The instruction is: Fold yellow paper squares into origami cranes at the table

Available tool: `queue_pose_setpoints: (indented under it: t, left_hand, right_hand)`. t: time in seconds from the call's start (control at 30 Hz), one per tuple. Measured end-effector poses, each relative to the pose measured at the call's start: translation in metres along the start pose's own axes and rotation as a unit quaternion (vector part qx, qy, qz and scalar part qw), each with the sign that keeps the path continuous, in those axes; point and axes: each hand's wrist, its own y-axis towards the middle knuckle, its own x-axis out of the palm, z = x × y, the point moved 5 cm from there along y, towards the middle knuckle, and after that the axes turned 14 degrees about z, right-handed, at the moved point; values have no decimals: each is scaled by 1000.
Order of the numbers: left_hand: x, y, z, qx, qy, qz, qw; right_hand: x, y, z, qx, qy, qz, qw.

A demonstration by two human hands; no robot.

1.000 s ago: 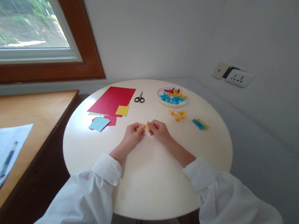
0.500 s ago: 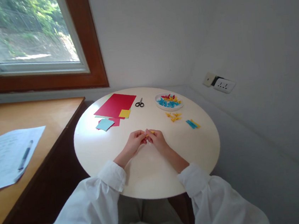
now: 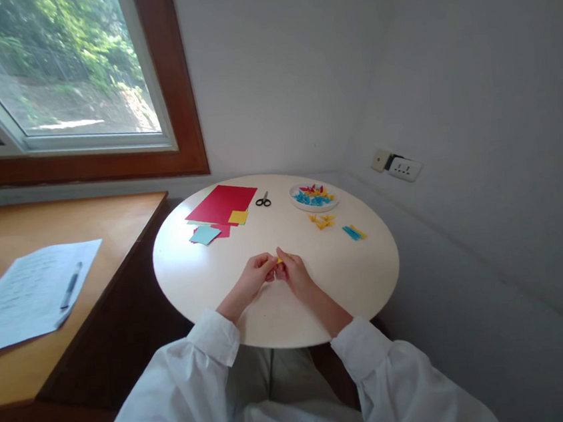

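Observation:
Above the near half of a round white table (image 3: 189, 291), my two hands meet fingertip to fingertip. A small folded piece of yellow paper (image 3: 280, 260) is pinched between them, mostly covered by fingers. My left hand (image 3: 257, 270) grips it from the left, thumb on top. My right hand (image 3: 292, 273) is closed on its right side, the thumb pointing up and away. Beyond my right hand lie several small yellow folded paper cranes (image 3: 321, 221). Narrow blue and yellow folded strips (image 3: 353, 232) rest to their right.
A white plate (image 3: 329, 207) of red, yellow and blue folded cranes stands at the back right. Black-handled scissors (image 3: 263, 201) lie beside red paper sheets (image 3: 220, 204), with small yellow and light blue squares (image 3: 204, 235) nearby. On the left, a wooden desk (image 3: 111, 219) bears a written sheet (image 3: 28, 291) and a pen (image 3: 71, 287).
The camera view has shifted a little, so the table sits lower at its far edge. My hands keep hold of the yellow paper; less of it shows and the fingers have moved slightly.

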Motion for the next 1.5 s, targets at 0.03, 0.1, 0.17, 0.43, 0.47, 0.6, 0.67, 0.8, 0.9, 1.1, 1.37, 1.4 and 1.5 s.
queue_pose_setpoints:
  t: [0.03,0.1,0.17,0.43,0.47,0.6,0.67,0.8,0.9,1.1,1.37,1.4,1.5]
  left_hand:
    - [0,-2,-2,-2,-6,2,1000]
    - [1,-5,-5,-6,-23,12,1000]
    - [2,-8,-6,-9,-46,27,999]
    - [5,-21,-10,-16,-120,61,991]
    - [5,-23,-10,-17,-123,69,990]
    - [4,-31,-13,-16,-124,86,988]
    - [4,-35,-13,-12,-117,87,989]
    - [2,-41,-13,-3,-109,88,990]
    - [1,-41,-14,1,-120,86,989]
    - [0,-41,-15,3,-147,77,986]
    - [0,-44,-13,-11,-174,75,982]
    - [0,-44,-13,-15,-176,75,981]
    - [-1,-45,-14,-26,-181,80,980]
  right_hand:
    - [0,-1,0,1,-1,8,1000]
    - [-1,-3,0,-3,-3,21,1000]
    - [-1,-6,0,-12,-4,29,999]
    - [2,-25,6,-32,-3,49,998]
    - [2,-27,6,-35,-1,59,998]
    - [1,-33,7,-46,6,91,995]
    - [1,-35,7,-47,10,97,994]
    - [3,-41,6,-45,20,76,996]
    - [4,-44,7,-49,27,71,996]
    - [6,-48,9,-52,44,91,993]
    - [10,-54,3,-71,48,118,989]
    - [10,-54,4,-72,45,118,989]
    - [8,-54,5,-91,13,129,987]
